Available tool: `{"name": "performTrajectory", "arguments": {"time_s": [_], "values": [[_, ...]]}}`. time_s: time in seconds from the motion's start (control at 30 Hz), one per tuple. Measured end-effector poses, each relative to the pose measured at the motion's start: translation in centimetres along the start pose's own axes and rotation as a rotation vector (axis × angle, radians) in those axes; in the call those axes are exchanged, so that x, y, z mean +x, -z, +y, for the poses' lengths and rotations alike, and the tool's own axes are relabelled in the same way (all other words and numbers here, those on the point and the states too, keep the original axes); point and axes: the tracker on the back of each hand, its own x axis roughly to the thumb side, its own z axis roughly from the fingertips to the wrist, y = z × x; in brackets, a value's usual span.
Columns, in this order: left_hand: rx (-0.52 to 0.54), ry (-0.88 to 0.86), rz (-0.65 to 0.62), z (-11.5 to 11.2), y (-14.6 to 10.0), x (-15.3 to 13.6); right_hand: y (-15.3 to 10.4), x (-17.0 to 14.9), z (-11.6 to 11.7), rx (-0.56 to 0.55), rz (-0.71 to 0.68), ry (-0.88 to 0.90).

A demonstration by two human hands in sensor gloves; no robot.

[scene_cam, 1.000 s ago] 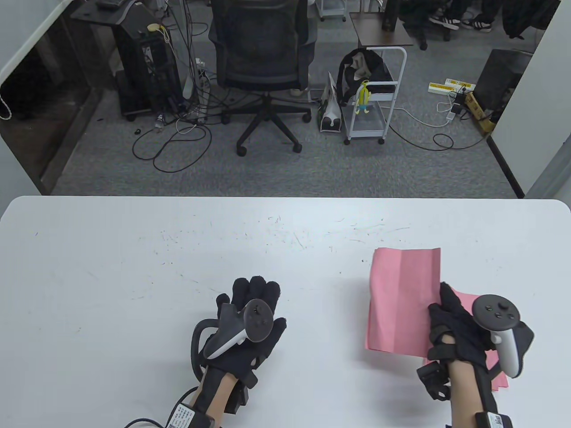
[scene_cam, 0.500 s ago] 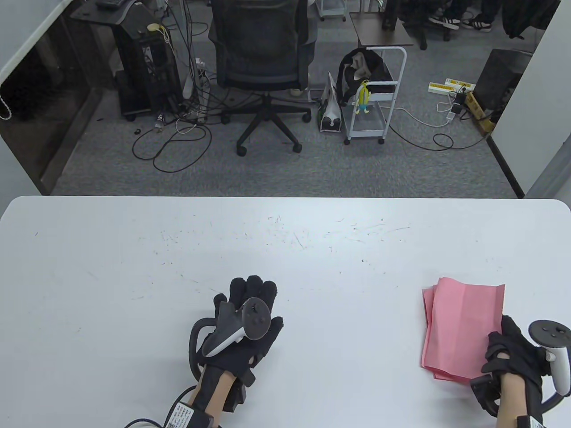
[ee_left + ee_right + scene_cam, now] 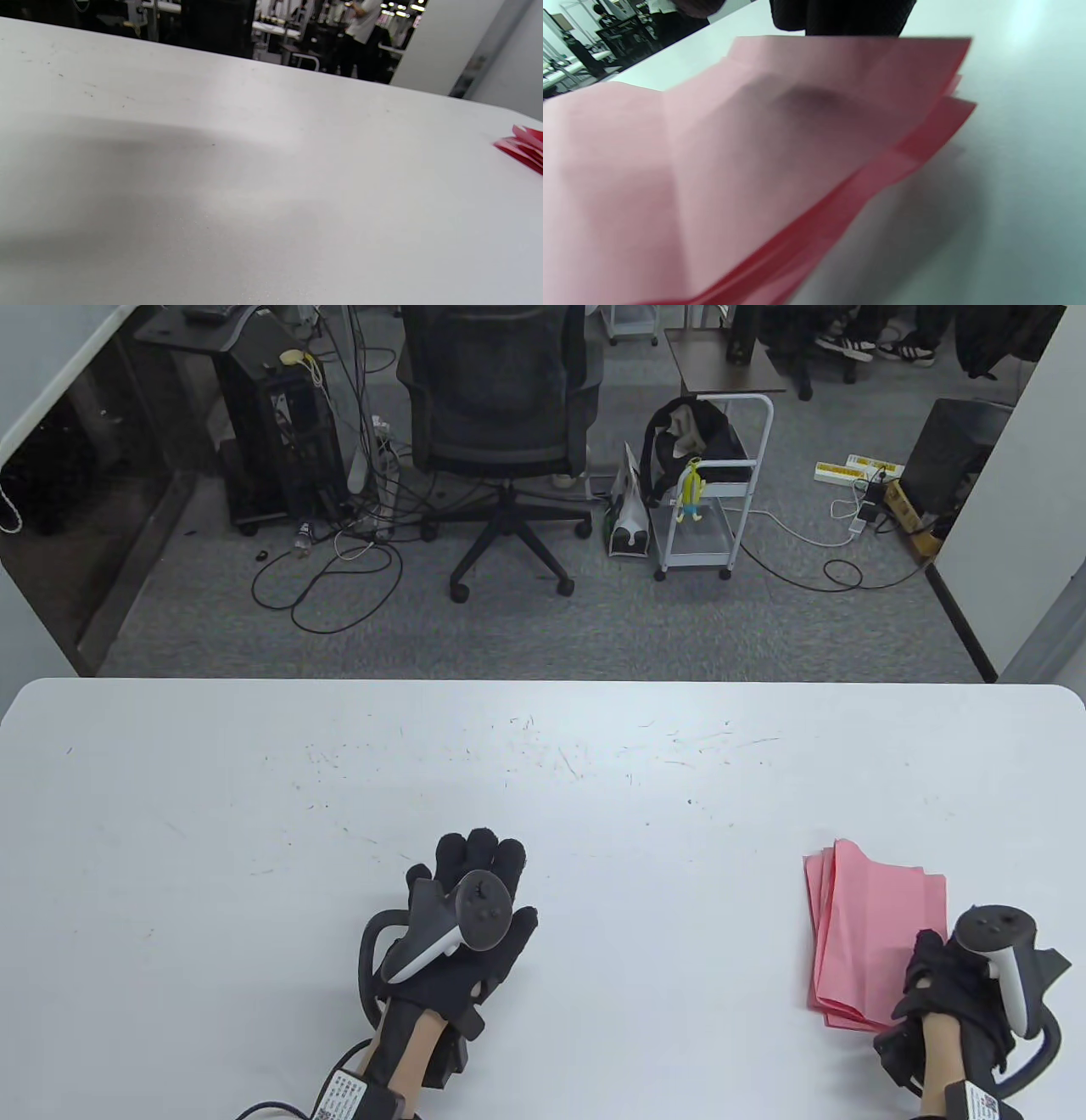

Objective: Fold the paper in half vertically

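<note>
Pink paper sheets, creased and layered in a loose stack, lie on the white scuffed table at roughly 4 o'clock from the table's centre, near the front right corner. Several edges fan out at the stack's 9 o'clock side. The right hand, in a black sensor glove with a tracker on its back, sits at the stack's 5 o'clock corner, touching the paper; whether the fingers grip it or merely rest on it cannot be told. The right wrist view shows the top sheet lifted slightly above the lower layers, blurred, with dark fingers at its far edge. The left hand, similarly gloved, lies flat on the table at 6 o'clock, fingers extended, holding nothing, well apart from the paper.
</note>
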Motion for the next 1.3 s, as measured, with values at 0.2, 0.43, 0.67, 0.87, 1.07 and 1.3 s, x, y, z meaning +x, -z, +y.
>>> {"name": "performTrajectory", "arguments": {"time_s": [0.2, 0.43, 0.67, 0.87, 1.07, 1.3], "values": [[-0.002, -0.005, -0.001, 0.0, 0.0, 0.0, -2.7, 3.7, -0.7, -0.013, -0.126, -0.082], [0.010, -0.014, -0.010, 0.1, -0.1, -0.1, -7.8, 9.9, -0.4, 0.028, -0.396, -0.033], [0.022, -0.018, -0.009, 0.2, -0.2, -0.1, -14.4, 16.3, 2.5, 0.127, -0.640, -0.025], [0.047, -0.007, 0.016, 0.3, -0.2, -0.6, -19.0, 19.8, 7.0, 0.170, -0.785, -0.254], [0.065, -0.002, 0.043, 0.4, -0.1, -1.3, -20.6, 20.6, 10.0, 0.136, -0.791, -0.416], [0.059, 0.004, 0.038, 0.3, 0.0, -1.0, -20.8, 20.7, 11.1, 0.106, -0.800, -0.469]]}}
